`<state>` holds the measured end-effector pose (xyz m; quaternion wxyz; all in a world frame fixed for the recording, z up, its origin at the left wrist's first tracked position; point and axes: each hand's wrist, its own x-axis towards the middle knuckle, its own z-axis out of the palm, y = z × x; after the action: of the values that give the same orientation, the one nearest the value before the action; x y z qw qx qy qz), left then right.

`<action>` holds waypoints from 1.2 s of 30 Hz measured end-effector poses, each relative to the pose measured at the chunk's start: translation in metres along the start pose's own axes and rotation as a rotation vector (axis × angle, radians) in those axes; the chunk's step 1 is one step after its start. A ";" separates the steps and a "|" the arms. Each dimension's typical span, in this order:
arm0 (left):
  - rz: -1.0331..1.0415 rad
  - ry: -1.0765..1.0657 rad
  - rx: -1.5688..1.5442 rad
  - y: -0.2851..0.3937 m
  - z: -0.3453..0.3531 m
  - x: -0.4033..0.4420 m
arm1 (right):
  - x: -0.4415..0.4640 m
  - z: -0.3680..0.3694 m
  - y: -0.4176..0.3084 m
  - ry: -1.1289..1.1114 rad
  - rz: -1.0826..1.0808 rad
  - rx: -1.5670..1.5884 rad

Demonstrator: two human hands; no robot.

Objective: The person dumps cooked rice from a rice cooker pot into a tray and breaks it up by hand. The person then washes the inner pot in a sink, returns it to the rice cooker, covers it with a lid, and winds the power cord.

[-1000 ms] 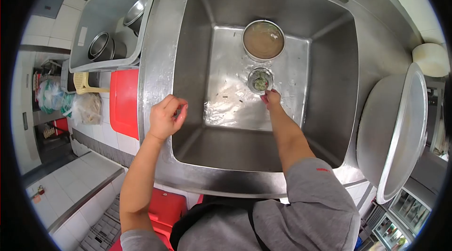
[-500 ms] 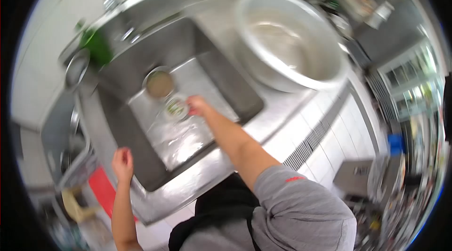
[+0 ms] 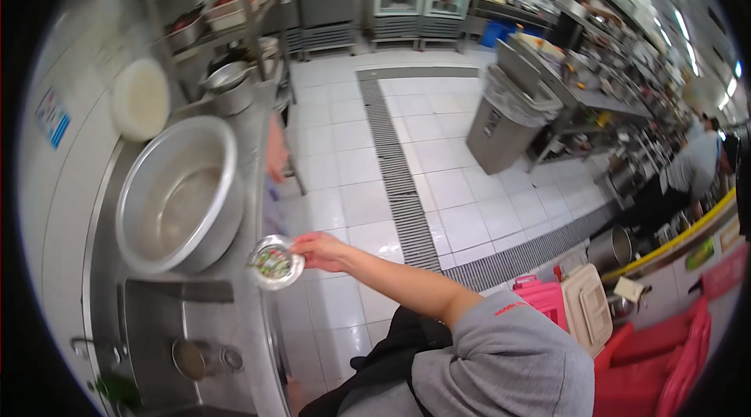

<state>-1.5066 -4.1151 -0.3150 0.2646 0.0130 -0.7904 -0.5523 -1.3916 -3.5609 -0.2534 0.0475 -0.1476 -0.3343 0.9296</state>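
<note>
My right hand (image 3: 319,251) is closed on the rim of a small round metal strainer (image 3: 274,262), which holds green and reddish scraps. The strainer hangs just past the sink's front edge, over the floor side. Below and to the left is the metal sink (image 3: 156,311), where a round container (image 3: 190,359) of brownish liquid stands beside the drain (image 3: 231,358). A large metal basin (image 3: 178,194) rests on the counter behind the strainer. My left hand is out of the frame.
A grey bin (image 3: 501,129) with a plastic liner stands on the tiled floor. A floor grate (image 3: 399,182) crosses the tiles. Red and pink containers (image 3: 649,354) are at the lower right. Another person (image 3: 688,170) is at the far right. Shelves (image 3: 203,41) stand at the upper left.
The view has swung right, away from the sink. My right hand has lifted the strainer out of the sink and past its edge. My left hand has left the view.
</note>
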 end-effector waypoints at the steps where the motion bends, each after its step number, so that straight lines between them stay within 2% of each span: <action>1: 0.037 -0.100 -0.040 -0.003 0.034 0.005 | -0.025 -0.026 -0.022 0.070 -0.071 0.012; 4: 0.153 -0.371 -0.167 0.008 0.131 0.002 | -0.095 -0.124 -0.071 0.262 -0.261 0.062; 5: 0.055 -0.483 -0.083 0.076 0.171 -0.040 | -0.125 -0.147 -0.089 0.345 -0.314 0.083; 6: 0.376 -0.544 -0.215 0.118 0.219 -0.067 | -0.157 -0.169 -0.106 0.431 -0.366 0.103; 7: 0.477 -0.626 -0.237 0.149 0.261 -0.092 | -0.184 -0.200 -0.120 0.491 -0.413 0.083; 8: 0.435 -0.768 -0.101 0.199 0.289 -0.122 | -0.211 -0.230 -0.130 0.551 -0.454 0.065; 9: 0.467 -0.835 -0.029 0.221 0.325 -0.148 | -0.241 -0.254 -0.141 0.621 -0.484 0.079; 12: 0.611 -0.858 -0.062 0.222 0.432 -0.213 | -0.322 -0.327 -0.174 0.876 -0.632 0.188; 15: 0.383 -0.990 0.083 0.218 0.493 -0.255 | -0.391 -0.386 -0.203 1.033 -0.814 0.384; 16: 0.392 -0.999 0.089 0.204 0.515 -0.261 | -0.407 -0.405 -0.212 1.065 -0.891 0.445; 18: -0.008 -1.005 -0.028 0.136 0.559 -0.261 | -0.432 -0.442 -0.231 1.182 -0.989 0.540; 20: -0.394 -0.994 0.025 0.127 0.581 -0.273 | -0.447 -0.481 -0.249 1.207 -1.032 0.560; 22: -0.463 -1.021 0.320 0.135 0.596 -0.291 | -0.457 -0.518 -0.277 1.248 -1.197 0.605; 25: -0.542 -0.999 0.463 0.140 0.630 -0.315 | -0.473 -0.573 -0.326 1.229 -1.318 0.557; 26: -0.538 -1.004 0.465 0.146 0.651 -0.316 | -0.475 -0.584 -0.348 1.232 -1.321 0.560; 28: -0.543 -1.071 0.473 0.159 0.694 -0.328 | -0.484 -0.599 -0.404 1.191 -1.457 0.576; 30: -0.536 -1.146 0.466 0.182 0.752 -0.345 | -0.491 -0.610 -0.469 1.183 -1.493 0.496; 32: -0.536 -1.215 0.492 0.198 0.787 -0.357 | -0.496 -0.619 -0.541 1.071 -1.542 0.348; 34: -0.390 -1.237 0.404 0.238 0.835 -0.364 | -0.492 -0.617 -0.620 1.079 -1.553 0.204; 36: -0.260 -1.268 0.222 0.282 0.881 -0.371 | -0.489 -0.625 -0.690 1.406 -1.416 0.021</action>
<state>-1.4917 -3.1263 -0.4368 -0.3244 -0.1925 -0.8373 -0.3957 -0.7419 -2.7400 -0.1539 0.7793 -0.4307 -0.2327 0.3912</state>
